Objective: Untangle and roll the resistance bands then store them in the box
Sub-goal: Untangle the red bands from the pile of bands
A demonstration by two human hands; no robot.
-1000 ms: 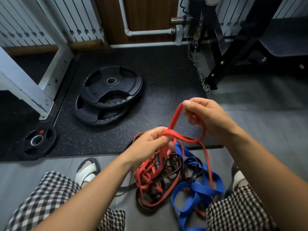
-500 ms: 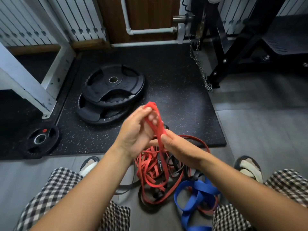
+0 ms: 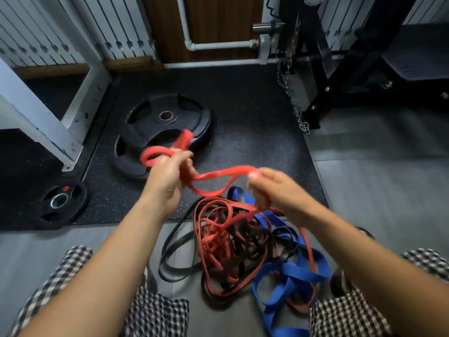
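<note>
You are in a gym's weights corner. Just beyond your left hand point(image 3: 167, 178), two big black weight plates point(image 3: 167, 117) lie stacked on a speckled rubber mat point(image 3: 243, 105), and a smaller plate point(image 3: 60, 203) sits well off to that hand's left. Beyond your right hand point(image 3: 274, 188) stands a black steel frame point(image 3: 323, 103) with a chain point(image 3: 293, 100) hanging beside it. The red band point(image 3: 223, 175) you grip in both hands is exercise gear, as is the tangle of bands point(image 3: 243, 246) on the floor below them.
</note>
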